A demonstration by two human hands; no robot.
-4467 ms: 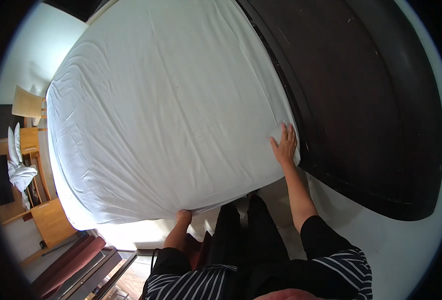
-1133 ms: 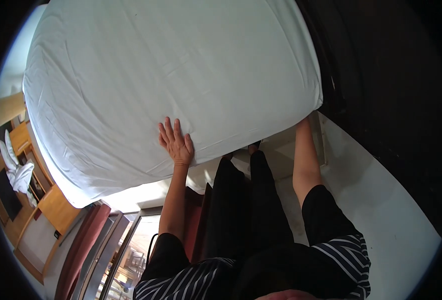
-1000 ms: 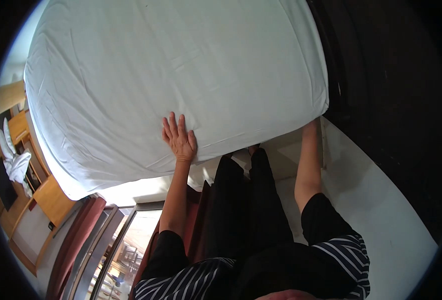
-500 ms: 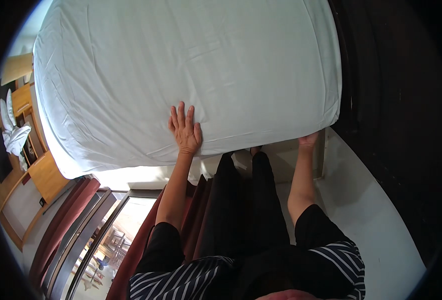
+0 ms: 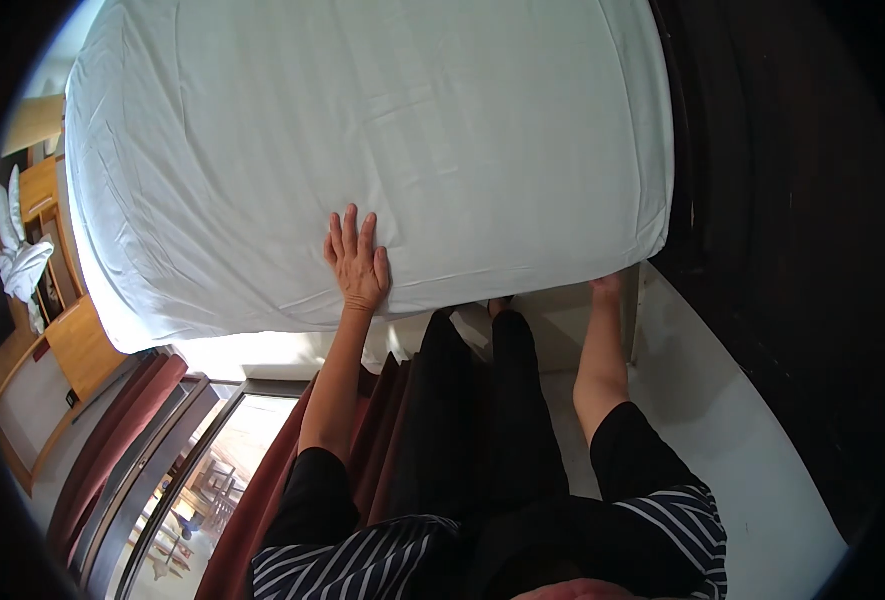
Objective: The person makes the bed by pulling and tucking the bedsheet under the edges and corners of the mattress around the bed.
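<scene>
A white fitted sheet (image 5: 412, 130) covers the mattress, with creases toward its left side and along the near edge. My left hand (image 5: 359, 262) lies flat on the sheet near that edge, fingers spread. At the near right corner, my right hand (image 5: 607, 284) reaches in at the underside of the mattress edge. Its fingers are hidden beneath the sheeted edge, so what they hold cannot be seen.
A dark headboard (image 5: 762, 180) stands along the right. The pale bed base (image 5: 562, 325) shows below the mattress. Red curtains (image 5: 272, 500) hang beside a glass door (image 5: 232, 440) at the lower left. Wooden furniture (image 5: 90, 345) and white linen (image 5: 24, 268) are at the far left.
Since the oldest frame, my left hand has moved from the near edge onto the sheet top, and my right hand from the sheet top to under the corner. The view has shifted.
</scene>
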